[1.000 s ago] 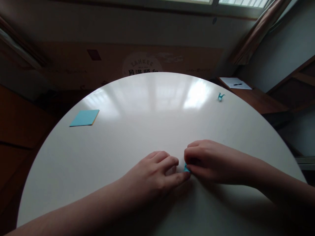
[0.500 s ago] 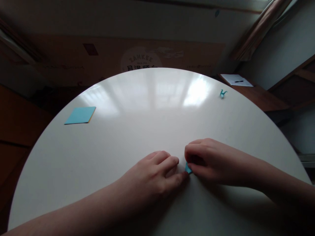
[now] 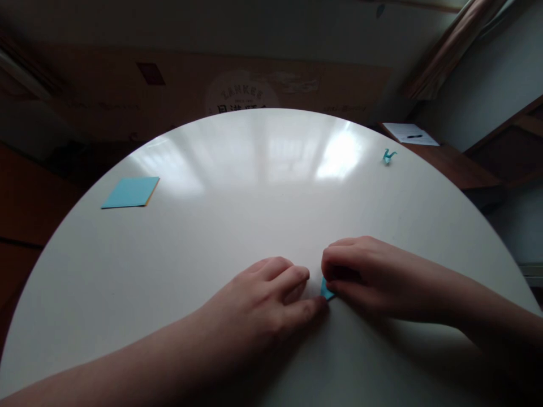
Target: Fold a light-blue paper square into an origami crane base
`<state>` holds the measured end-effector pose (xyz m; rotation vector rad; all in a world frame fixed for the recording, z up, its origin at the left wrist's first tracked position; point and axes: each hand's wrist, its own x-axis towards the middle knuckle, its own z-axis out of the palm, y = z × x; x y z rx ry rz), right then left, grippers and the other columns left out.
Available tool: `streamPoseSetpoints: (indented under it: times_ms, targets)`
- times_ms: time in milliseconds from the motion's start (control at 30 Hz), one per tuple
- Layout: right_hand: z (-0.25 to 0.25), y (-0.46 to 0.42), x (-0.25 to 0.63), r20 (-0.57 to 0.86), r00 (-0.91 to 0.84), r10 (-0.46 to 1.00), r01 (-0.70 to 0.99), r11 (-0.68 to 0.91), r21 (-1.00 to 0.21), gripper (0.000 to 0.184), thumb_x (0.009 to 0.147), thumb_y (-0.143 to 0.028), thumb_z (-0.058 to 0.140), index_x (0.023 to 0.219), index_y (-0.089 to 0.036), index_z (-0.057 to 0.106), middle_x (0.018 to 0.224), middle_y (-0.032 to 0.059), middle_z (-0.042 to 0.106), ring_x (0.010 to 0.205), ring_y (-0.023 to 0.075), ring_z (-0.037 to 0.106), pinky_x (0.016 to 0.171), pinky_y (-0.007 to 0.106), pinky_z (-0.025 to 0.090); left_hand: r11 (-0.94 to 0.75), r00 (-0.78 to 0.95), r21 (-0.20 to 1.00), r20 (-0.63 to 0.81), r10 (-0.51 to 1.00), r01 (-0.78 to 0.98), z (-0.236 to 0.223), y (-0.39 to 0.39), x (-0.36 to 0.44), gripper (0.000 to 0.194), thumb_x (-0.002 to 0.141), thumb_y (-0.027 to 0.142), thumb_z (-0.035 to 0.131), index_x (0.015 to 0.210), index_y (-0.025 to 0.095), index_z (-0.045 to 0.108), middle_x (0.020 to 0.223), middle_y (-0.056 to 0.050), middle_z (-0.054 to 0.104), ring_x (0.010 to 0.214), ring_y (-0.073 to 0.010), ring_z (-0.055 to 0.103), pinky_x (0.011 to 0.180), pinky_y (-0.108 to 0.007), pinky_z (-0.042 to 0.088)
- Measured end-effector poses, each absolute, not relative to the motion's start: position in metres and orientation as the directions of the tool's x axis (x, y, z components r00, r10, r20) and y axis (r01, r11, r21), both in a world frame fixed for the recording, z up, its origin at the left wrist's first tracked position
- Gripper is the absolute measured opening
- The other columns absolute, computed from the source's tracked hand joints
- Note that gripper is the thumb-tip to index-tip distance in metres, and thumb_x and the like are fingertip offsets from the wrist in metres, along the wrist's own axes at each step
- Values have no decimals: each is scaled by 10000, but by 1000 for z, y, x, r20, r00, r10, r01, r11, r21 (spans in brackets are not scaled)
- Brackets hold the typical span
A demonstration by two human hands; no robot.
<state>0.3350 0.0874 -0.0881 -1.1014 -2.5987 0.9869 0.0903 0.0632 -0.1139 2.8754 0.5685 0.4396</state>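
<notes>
Where the fingertips of both hands come close together, a small blue paper (image 3: 326, 290) lies at the near part of the white table (image 3: 237, 226). The right hand (image 3: 360, 274) pinches its edge between thumb and curled fingers, which cover much of it. The left hand (image 3: 274, 294) rests a thumb tip against its near corner, forefinger bent and raised off the paper, the other fingers curled loosely. Beyond, toward the table's far right edge, stands a blue crane (image 3: 388, 157); at the far left lies a stack (image 3: 131, 192) of square sheets, blue on top. Past the right rim, a pen (image 3: 414, 136) lies on white sheets (image 3: 403, 133) on a brown desk (image 3: 458, 167).
</notes>
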Motion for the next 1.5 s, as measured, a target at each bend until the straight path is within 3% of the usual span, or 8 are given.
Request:
streamPoseSetpoints:
  times_ms: [367, 600, 867, 1000, 1100, 1233, 1333, 1500]
  targets:
    - [-88, 89, 336, -128, -720, 682, 598, 517, -612, 123, 842, -112, 593, 743, -165, 545, 758, -30, 593, 689, 102, 496, 622, 235, 358, -939, 890, 99, 300, 344, 329, -105, 61, 93, 290, 1012, 125, 403, 1214, 121, 610, 1139, -112, 613, 960, -243, 544, 850, -396, 474]
    - [-89, 86, 336, -110, -722, 683, 605, 547, -578, 144, 863, -126, 585, 742, -163, 516, 760, -25, 572, 695, 105, 482, 617, 241, 344, -943, 864, 49, 388, 322, 329, -106, 57, 91, 190, 970, 130, 476, 1007, 147, 662, 903, -76, 594, 743, -204, 508, 579, -356, 388]
    - [-91, 86, 335, -119, -722, 681, 615, 555, -560, 140, 870, -130, 571, 762, -165, 487, 786, -16, 558, 710, 118, 473, 612, 250, 328, -930, 880, 21, 315, 355, 368, -109, 58, 91, 284, 960, 126, 461, 1202, 139, 609, 780, -36, 546, 606, -194, 441, 430, -349, 282]
    - [-92, 84, 335, -102, -721, 685, 615, 566, -550, 163, 873, -120, 564, 751, -162, 464, 773, -12, 544, 692, 117, 464, 602, 253, 317, -938, 885, 66, 314, 343, 340, -107, 61, 95, 273, 995, 217, 473, 1214, 133, 614, 1091, -106, 639, 931, -250, 582, 656, -352, 490]
    - [-91, 84, 334, -99, -727, 679, 609, 573, -548, 151, 865, -104, 561, 757, -162, 472, 782, -9, 551, 700, 118, 469, 611, 253, 320, -933, 885, 132, 296, 359, 335, -106, 64, 95, 290, 1000, 307, 505, 1235, 174, 610, 1320, -92, 585, 1251, -300, 483, 953, -411, 461]
    - [-90, 83, 334, -90, -719, 689, 607, 561, -562, 153, 874, -106, 552, 753, -163, 477, 777, -17, 555, 705, 115, 480, 620, 243, 333, -913, 900, 237, 208, 383, 333, -105, 66, 94, 315, 982, 326, 522, 1265, 205, 588, 1315, -62, 596, 1251, -278, 484, 1055, -414, 372]
    - [-88, 81, 341, -90, -731, 676, 589, 559, -584, 131, 892, -117, 565, 780, -168, 517, 801, -18, 572, 731, 112, 504, 642, 233, 355, -919, 904, 223, 213, 371, 325, -104, 66, 94, 333, 979, 331, 518, 1287, 218, 575, 1312, -49, 599, 1225, -276, 499, 1066, -425, 337]
    - [-79, 79, 359, -91, -825, 558, 492, 631, -599, 188, 940, -137, 597, 1055, -258, 682, 1009, -5, 646, 853, 116, 586, 749, 225, 404, -932, 914, 175, 203, 351, 319, -101, 64, 94, 368, 991, 372, 508, 1314, 204, 560, 1317, -57, 594, 1218, -293, 498, 1063, -451, 319]
